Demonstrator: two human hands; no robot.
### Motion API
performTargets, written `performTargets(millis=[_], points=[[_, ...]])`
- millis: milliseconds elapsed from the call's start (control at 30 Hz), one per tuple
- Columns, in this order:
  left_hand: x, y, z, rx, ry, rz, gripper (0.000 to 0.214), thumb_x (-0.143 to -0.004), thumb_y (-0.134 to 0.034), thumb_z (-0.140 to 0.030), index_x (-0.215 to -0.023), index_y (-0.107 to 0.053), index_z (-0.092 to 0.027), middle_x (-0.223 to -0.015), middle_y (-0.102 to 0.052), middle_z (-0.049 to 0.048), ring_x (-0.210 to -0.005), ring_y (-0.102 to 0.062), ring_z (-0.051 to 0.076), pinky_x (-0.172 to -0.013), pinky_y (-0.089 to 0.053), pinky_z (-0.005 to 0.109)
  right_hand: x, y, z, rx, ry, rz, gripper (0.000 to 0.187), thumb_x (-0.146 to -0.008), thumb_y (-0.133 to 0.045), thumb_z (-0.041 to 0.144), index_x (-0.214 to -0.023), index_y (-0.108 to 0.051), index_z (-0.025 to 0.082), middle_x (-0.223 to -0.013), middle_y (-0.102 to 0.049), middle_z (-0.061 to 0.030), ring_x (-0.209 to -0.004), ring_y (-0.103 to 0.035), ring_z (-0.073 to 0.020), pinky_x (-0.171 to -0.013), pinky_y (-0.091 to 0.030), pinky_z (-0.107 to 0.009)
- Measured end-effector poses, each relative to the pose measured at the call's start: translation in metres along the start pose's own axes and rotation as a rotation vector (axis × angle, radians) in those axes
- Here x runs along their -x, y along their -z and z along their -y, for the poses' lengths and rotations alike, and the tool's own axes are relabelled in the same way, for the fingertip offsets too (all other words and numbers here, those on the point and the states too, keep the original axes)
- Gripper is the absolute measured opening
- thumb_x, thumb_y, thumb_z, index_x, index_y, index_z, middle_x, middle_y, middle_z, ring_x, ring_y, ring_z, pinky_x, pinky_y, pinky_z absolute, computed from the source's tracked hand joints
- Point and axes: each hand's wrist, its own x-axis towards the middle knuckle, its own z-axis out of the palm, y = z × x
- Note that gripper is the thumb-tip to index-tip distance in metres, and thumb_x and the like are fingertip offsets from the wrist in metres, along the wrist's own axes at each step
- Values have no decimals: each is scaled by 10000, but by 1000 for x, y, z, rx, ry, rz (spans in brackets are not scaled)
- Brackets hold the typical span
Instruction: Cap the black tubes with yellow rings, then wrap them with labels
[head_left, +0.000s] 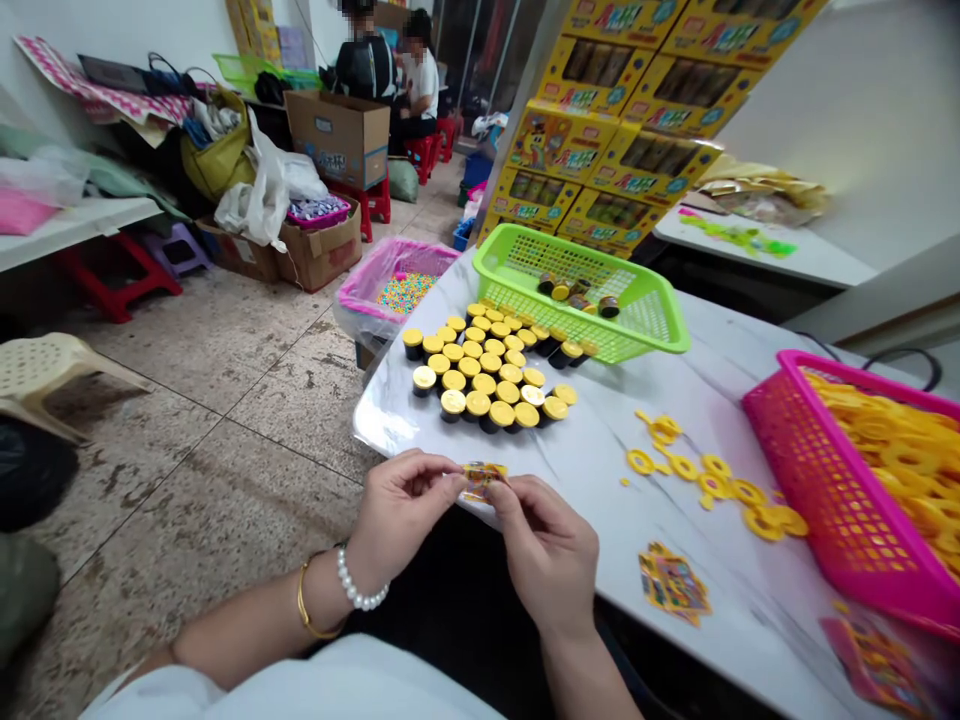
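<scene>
Between both hands, at the table's near edge, is a small colourful printed sticker [481, 481]. My left hand [409, 510] pinches its left end between thumb and fingers. On the other end, my right hand [544, 540] has its thumb and fingertips closed. Just beyond them, several small dark cups with yellow lids [484, 383] stand grouped on the white marbled table [600, 450]. Loose yellow plastic rings [715, 487] lie to the right. A small pile of similar printed pieces [673, 583] rests right of my right hand.
A green basket [645, 340] with a few cups stands behind the lidded cups. At right is a pink basket [832, 500] of yellow rings. Yellow boxes [566, 150] are stacked behind. A pink tub [360, 290] of coloured beads stands beyond the table; two people sit farther back.
</scene>
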Motion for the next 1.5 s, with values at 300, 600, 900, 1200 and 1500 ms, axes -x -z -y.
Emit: performTargets(millis=[300,600,900,1200,1500], points=[[5,-3,2,64,62,42,198,-767,-768,-332,-807,-791,-140,-647,-634,12,-447,-468,56,-419,-381,189,0,-6,-7,-75,-11,-37,214,-912,-666,327,-742,-726,213,-750,-731,-30,-686,-675,-178,-655,-545,-293],[-3,1,11,15,-36,15,151,-722,-824,-275,-844,-825,-187,-791,-706,61,-734,-650,157,-664,-543,261,4,-12,-15,33,116,58,200,-935,-632,264,-748,-678,209,-697,-663,-15,-614,-593,-141,-593,-485,-272],[-13,4,4,108,186,58,250,-692,-839,-364,-754,-767,-133,-666,-702,36,-495,-571,90,-446,-445,191,-12,-2,-2,119,142,168,311,-979,-560,300,-701,-660,204,-615,-619,7,-543,-557,-120,-526,-434,-243],[-22,0,-3,381,525,137,420,-623,-863,-417,-791,-591,-145,-466,-588,-34,-304,-439,48,-313,-149,126,-56,7,-23,904,341,-222,90,-901,-658,292,-893,-679,205,-1091,-731,-69,-793,-679,-181,-612,-443,-274],[-28,2,-6,480,639,226,347,-572,-921,-272,-775,-707,-89,-652,-689,19,-348,-422,-11,-307,-234,92,-65,3,-33,881,226,-176,229,-849,-634,257,-1059,-612,169,-1034,-645,-112,-866,-640,-244,-619,-487,-312]])
